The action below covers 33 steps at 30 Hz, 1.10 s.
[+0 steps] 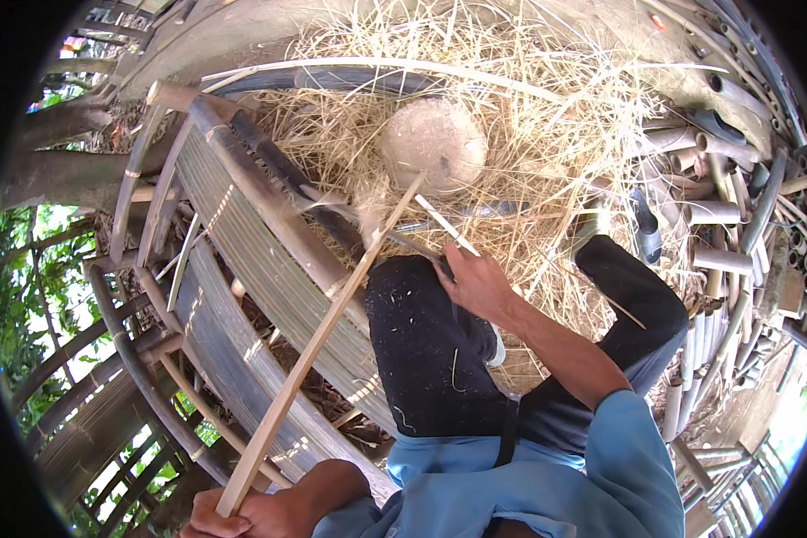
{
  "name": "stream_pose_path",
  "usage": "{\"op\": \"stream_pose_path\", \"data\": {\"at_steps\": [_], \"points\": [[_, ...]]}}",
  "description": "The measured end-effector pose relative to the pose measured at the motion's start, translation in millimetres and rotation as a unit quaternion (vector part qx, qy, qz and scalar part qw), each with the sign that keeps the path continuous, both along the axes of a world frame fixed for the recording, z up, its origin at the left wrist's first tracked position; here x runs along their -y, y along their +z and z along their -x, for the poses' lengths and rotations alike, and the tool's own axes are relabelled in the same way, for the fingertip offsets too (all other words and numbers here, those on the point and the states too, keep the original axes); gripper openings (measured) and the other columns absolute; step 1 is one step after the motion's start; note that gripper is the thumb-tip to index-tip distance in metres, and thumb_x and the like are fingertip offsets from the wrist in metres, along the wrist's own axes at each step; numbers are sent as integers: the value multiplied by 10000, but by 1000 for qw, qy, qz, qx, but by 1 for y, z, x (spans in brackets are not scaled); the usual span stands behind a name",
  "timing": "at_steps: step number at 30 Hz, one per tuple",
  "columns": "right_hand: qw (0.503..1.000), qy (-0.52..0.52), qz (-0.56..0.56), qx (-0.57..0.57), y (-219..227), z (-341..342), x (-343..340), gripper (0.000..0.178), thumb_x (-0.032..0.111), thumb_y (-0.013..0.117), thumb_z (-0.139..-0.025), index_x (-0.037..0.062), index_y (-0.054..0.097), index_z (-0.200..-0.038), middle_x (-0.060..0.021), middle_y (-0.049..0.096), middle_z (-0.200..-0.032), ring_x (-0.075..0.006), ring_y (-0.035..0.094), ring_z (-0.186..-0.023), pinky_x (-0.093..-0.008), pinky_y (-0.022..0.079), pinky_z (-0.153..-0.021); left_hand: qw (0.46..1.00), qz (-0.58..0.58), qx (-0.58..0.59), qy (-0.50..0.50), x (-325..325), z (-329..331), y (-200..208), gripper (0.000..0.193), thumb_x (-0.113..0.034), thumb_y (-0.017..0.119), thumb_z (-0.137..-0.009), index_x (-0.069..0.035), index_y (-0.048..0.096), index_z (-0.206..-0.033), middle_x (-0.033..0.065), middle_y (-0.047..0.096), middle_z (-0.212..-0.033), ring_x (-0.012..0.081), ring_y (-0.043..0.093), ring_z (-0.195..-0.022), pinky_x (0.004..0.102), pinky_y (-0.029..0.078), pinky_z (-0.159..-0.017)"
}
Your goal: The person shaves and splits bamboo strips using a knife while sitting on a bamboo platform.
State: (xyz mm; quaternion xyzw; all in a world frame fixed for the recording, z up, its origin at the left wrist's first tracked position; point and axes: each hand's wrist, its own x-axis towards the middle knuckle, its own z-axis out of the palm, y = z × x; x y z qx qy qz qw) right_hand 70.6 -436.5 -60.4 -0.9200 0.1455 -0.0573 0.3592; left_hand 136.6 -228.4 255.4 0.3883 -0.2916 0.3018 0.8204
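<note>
A long, pale bamboo strip (309,354) runs slantwise from the lower left up toward the round wood block. My left hand (264,511) is closed round its lower end. In front of my bent knee, my right hand (477,282) grips a knife whose narrow dark blade (412,245) points left and meets the strip near its upper part. The knife's handle is mostly hidden by my fingers. A thin white stick (446,222) shows just beyond that hand; whether the hand holds it cannot be told. Motion blurs the area around the blade.
A round wood block (435,145) sits among heaped shavings (547,117). At left stands a slatted bamboo bench (260,242). Cut bamboo tubes (717,212) are piled at right, near a dark sandal (646,226).
</note>
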Motion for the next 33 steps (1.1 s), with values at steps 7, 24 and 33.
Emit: {"op": "stream_pose_path", "data": {"at_steps": [7,24,33], "points": [[965,-134,-64,-218,-130,24,62,297,251,572,-956,47,467,-1145,-257,676,-825,-462,667,-770,-578,514,-702,997,-31,6,-74,2,-19,13,419,-506,395,-1073,-160,454,-843,-69,276,-625,82,242,-515,246,199,-438],[994,43,-44,89,115,10,-31,268,236,665,-945,37,502,-1021,-175,636,-745,-334,656,-602,-399,517,-479,929,107,110,-336,19,-14,2,182,-174,481,-897,-128,441,-725,-68,366,-507,22,288,-392,207,164,-381],[992,68,8,109,93,14,-21,220,204,676,-924,52,521,-955,-130,588,-678,-308,630,-535,-413,496,-441,945,64,71,-311,2,-12,9,180,-1,485,-841,-111,458,-701,-57,382,-473,14,300,-361,200,152,-358]]}}
